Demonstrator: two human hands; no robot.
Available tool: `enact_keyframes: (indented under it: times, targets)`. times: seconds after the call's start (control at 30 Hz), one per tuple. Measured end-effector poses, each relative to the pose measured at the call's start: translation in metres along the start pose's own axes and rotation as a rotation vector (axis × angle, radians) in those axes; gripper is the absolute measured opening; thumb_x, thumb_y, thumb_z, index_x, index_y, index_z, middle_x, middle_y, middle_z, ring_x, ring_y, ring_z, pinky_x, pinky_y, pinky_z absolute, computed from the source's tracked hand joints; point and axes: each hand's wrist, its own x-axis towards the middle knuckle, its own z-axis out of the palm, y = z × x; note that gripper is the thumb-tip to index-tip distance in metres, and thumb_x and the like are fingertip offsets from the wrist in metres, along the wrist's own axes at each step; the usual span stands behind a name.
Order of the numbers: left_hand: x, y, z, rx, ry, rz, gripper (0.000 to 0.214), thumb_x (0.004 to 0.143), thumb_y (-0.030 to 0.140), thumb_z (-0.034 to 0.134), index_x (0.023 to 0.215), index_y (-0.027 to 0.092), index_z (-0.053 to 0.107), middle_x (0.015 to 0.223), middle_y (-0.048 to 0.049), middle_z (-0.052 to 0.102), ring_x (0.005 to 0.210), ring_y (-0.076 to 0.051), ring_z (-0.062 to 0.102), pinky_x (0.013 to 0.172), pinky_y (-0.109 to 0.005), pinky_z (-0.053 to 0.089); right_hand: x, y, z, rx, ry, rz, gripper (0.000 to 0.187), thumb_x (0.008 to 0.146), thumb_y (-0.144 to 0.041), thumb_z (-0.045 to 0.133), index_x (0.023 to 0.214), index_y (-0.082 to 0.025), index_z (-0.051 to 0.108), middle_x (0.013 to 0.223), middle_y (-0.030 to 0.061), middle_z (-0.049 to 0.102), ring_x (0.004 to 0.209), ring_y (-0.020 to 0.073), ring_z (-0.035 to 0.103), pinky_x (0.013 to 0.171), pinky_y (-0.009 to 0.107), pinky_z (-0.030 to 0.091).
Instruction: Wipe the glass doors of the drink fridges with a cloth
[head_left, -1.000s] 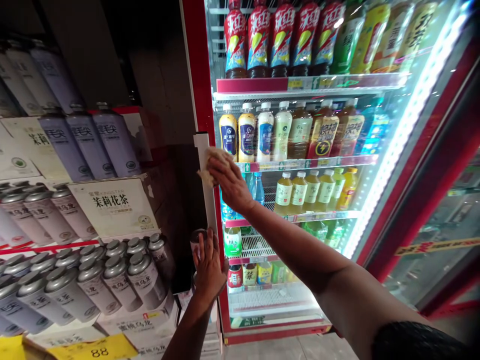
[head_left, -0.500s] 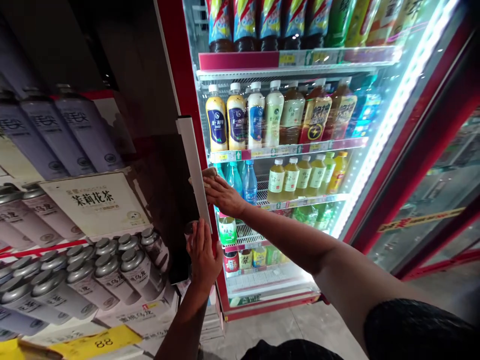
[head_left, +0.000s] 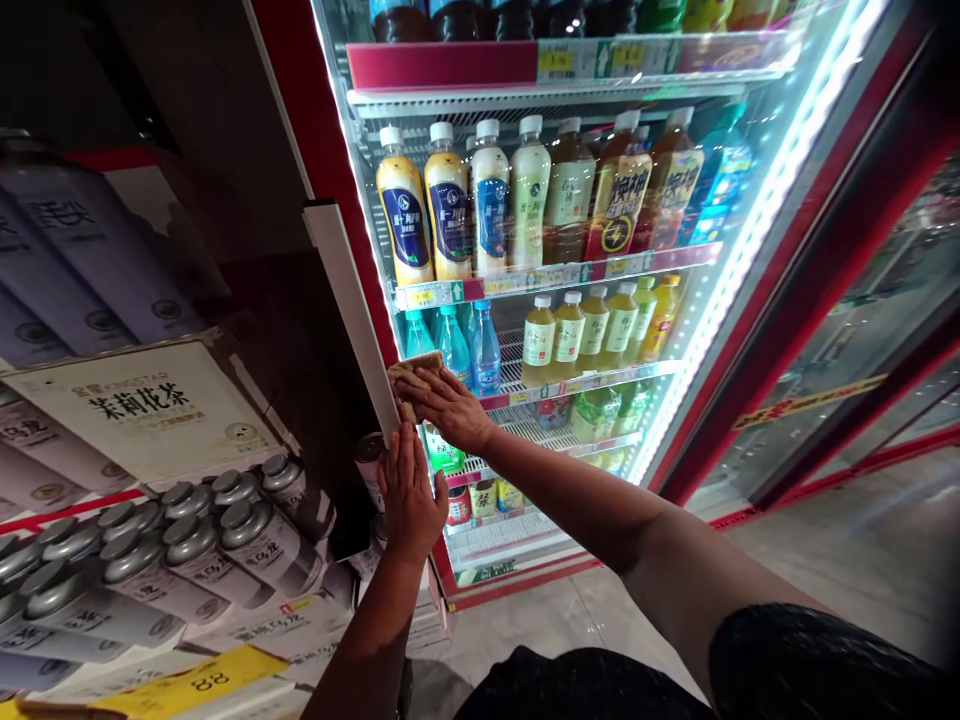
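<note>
A folded brown cloth (head_left: 414, 372) lies against the red left frame and glass edge of a lit drinks fridge. My right hand (head_left: 451, 408) presses it there, fingers stretched over it. Just below, my left hand (head_left: 412, 490) rests its straightened fingers at the lower end of the white door handle (head_left: 352, 300), with the thumb apart; it holds nothing. Behind the glass beside my right hand stand blue bottles (head_left: 486, 350). A green-labelled bottle (head_left: 448, 455) is partly hidden by my hands.
Drink bottles (head_left: 405, 215) line the fridge shelves. To the left, silver-topped canisters (head_left: 259, 540) stand close to my left forearm, near a cream sign (head_left: 150, 410) and a yellow price strip (head_left: 195, 690). Another red-framed fridge door (head_left: 847, 440) is at right. Grey floor (head_left: 592, 610) shows below.
My right hand and the cloth have slid down along the handle and frame, coming close to my left hand. More of the cloth shows now. The view has shifted somewhat.
</note>
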Motion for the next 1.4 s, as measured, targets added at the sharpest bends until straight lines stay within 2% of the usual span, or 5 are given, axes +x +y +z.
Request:
enact_keyframes:
  times: [0.17,0.6,0.87,1.13,1.4]
  targets:
    - [-0.013,0.003,0.012,0.087,-0.199,-0.139,0.081,0.094,0.024,0.055,0.167,0.017,0.020,0.172,-0.0143,0.026,0.162,-0.041,-0.001,0.125,-0.075,0.005,-0.047,-0.010,0.023,0.008,-0.070,-0.037,0.046,0.105,-0.026,0.053,0.152,-0.029,0.053,0.159,-0.0022,0.053,0.156,0.0163,0.036,0.133,0.044,0.029]
    - [-0.010,0.028,0.042,0.125,-0.115,-0.245,0.087,0.090,0.030,0.062,0.165,0.009,0.023,0.173,-0.0244,0.009,0.156,-0.047,-0.020,0.121,-0.080,0.008,-0.074,0.011,0.019,-0.010,-0.035,-0.007,0.052,0.103,-0.024,0.056,0.154,-0.028,0.050,0.160,-0.0018,0.052,0.157,0.0167,0.035,0.133,0.045,0.030]
    - [-0.009,0.028,0.057,-0.037,-0.103,-0.090,0.105,0.089,0.013,0.058,0.165,0.013,-0.014,0.172,-0.0271,-0.009,0.160,-0.042,-0.011,0.126,-0.069,0.020,-0.079,0.023,0.007,-0.009,0.009,-0.011,0.048,0.106,-0.024,0.049,0.154,-0.026,0.049,0.159,-0.0032,0.053,0.158,0.0162,0.031,0.135,0.043,0.024]
    - [-0.002,0.016,0.070,-0.034,-0.170,-0.237,0.099,0.089,0.018,0.062,0.167,0.013,0.001,0.173,-0.0263,-0.009,0.162,-0.041,-0.004,0.128,-0.064,0.017,-0.116,0.034,0.009,0.035,-0.040,-0.028,0.045,0.106,-0.024,0.050,0.151,-0.027,0.053,0.158,-0.0008,0.054,0.150,0.0149,0.045,0.130,0.039,0.032]
    - [0.005,0.041,0.079,-0.004,-0.220,-0.396,0.092,0.091,0.023,0.060,0.168,0.016,0.009,0.172,-0.0274,0.011,0.157,-0.041,0.029,0.124,-0.063,0.028,-0.129,0.049,0.007,-0.034,0.002,0.001,0.049,0.107,-0.022,0.048,0.156,-0.029,0.047,0.159,-0.0038,0.052,0.157,0.0150,0.033,0.136,0.042,0.014]
